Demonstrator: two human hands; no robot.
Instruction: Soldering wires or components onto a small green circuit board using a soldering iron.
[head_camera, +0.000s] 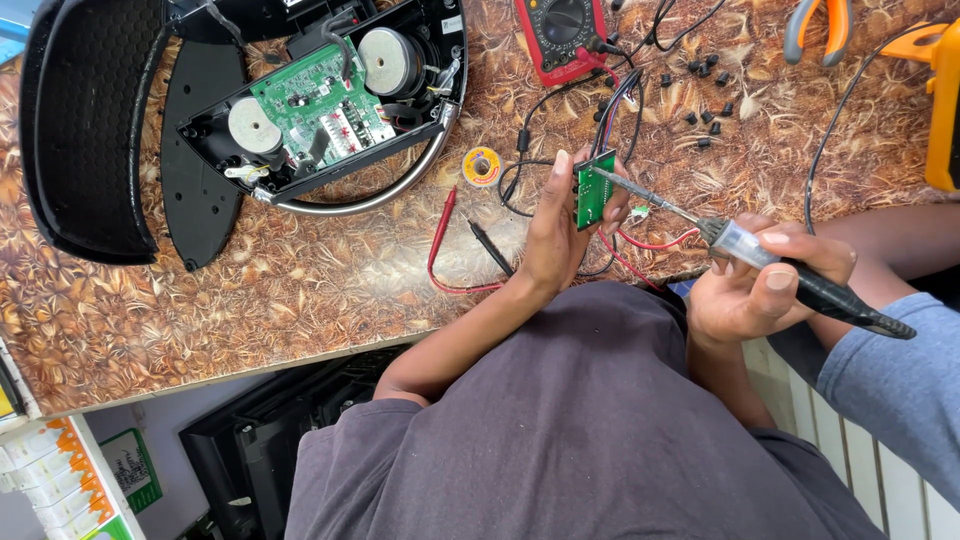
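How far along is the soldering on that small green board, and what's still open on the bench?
Done: the speaker housing lies opened, its main board exposed.
In hand: the left hand holds the small green board; the right hand puts the soldering iron tip to it.
Left: the board's wires hang loose, the housing is unclosed, and black screws lie scattered.

Green-white sign (128, 468), bottom left

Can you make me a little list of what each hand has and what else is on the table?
left hand: holds small green circuit board upright, wires attached
right hand: grips soldering iron, tip touching the board
table: brown patterned top
opened device: black casing, green board and two round parts inside
multimeter: red, probes lying near the hand
solder spool: small, yellow
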